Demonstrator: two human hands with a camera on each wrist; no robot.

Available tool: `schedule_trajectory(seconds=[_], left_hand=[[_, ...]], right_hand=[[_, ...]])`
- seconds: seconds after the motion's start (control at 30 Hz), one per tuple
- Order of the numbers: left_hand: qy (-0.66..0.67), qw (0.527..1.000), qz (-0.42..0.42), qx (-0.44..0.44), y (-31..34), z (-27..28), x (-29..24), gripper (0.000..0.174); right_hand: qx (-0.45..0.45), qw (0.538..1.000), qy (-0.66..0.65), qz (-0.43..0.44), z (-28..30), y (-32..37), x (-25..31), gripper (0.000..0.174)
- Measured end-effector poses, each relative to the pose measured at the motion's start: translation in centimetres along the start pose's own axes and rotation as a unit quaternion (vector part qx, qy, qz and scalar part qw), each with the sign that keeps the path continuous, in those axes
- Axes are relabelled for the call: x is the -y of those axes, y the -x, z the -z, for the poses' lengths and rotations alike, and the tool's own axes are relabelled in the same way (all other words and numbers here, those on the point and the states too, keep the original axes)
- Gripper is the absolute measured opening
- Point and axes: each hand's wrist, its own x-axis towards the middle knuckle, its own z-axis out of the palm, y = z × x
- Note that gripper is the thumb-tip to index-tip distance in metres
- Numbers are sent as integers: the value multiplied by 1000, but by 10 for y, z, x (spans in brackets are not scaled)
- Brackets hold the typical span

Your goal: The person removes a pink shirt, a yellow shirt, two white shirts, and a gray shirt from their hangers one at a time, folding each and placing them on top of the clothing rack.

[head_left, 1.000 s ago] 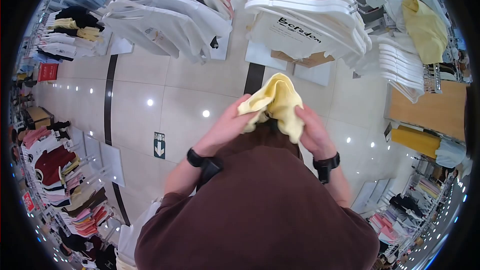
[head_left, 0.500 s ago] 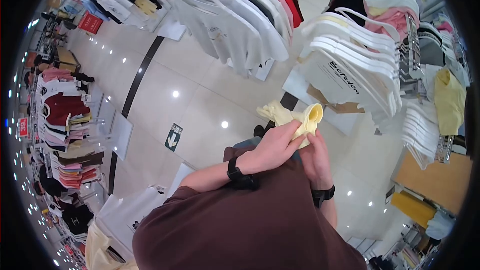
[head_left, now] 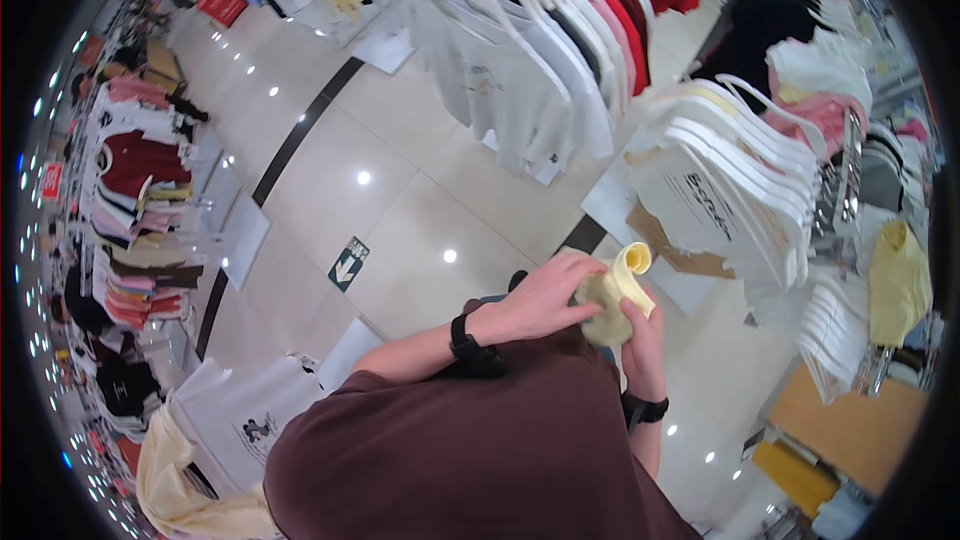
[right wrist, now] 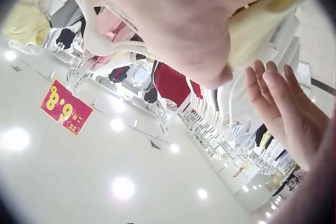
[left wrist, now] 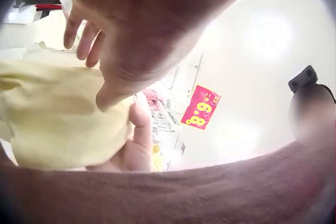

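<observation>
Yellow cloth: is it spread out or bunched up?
Bunched up: in the head view the yellow cloth is a compact bundle at the right hand, its top edge curled into a loop.

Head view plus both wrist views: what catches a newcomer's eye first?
First, probably the pale yellow garment, right of centre in the head view, pinched by the right hand with the left hand open beside it. Next, the red price sign with yellow digits, at the left of the right wrist view. Then the green floor sign with its white arrow, left of the hands in the head view.
</observation>
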Motion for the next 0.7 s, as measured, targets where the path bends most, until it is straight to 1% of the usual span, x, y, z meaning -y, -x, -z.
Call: schedule_trajectory(seconds=[0.03,0.07,0.1,0.17,0.2,0.27,0.3,0.37,0.43,0.5,0.53,0.57,0.6,0.63,0.67,0.7], left_hand=[[-12,999,-19,-23,-2,1,4,54],[2,1000,-13,26,-4,2,4,61],[37,997,21,67,-7,2,3,59],[106,990,74,49,-10,-9,9,51],[104,991,78,36,-11,-8,8,51],[193,975,96,50,-17,-7,6,42],[193,975,97,44,-19,-10,6,42],[149,985,89,7,-25,-20,8,38],[153,983,99,5,-33,-27,7,38],[158,980,120,-7,-48,-33,3,38],[156,981,117,0,-57,-33,1,38],[195,973,120,1,-65,-34,-2,37],[234,965,120,12,-76,-36,-8,36],[236,965,107,44,-89,-31,-23,36],[230,966,93,72,-102,-25,-41,36],[225,966,77,104,-118,-22,-60,35]], right_hand=[[-14,999,44,-14,1,-3,-2,37],[52,993,110,-7,-3,-2,11,28],[68,991,115,-9,-7,-2,20,28],[155,955,249,55,-11,-6,31,17],[173,953,247,35,-11,-10,36,17],[187,949,251,43,-13,-18,46,17],[189,948,252,50,-13,-21,51,16],[194,942,268,58,0,-32,56,17],[197,937,282,65,13,-41,56,18],[121,959,241,89,23,-46,58,26],[115,960,237,91,26,-49,60,26],[84,966,208,126,27,-51,61,32],[44,969,179,164,34,-50,66,38],[11,970,173,173,47,-50,70,38],[106,961,230,112,64,-50,73,42],[194,939,280,47,82,-49,77,46]])
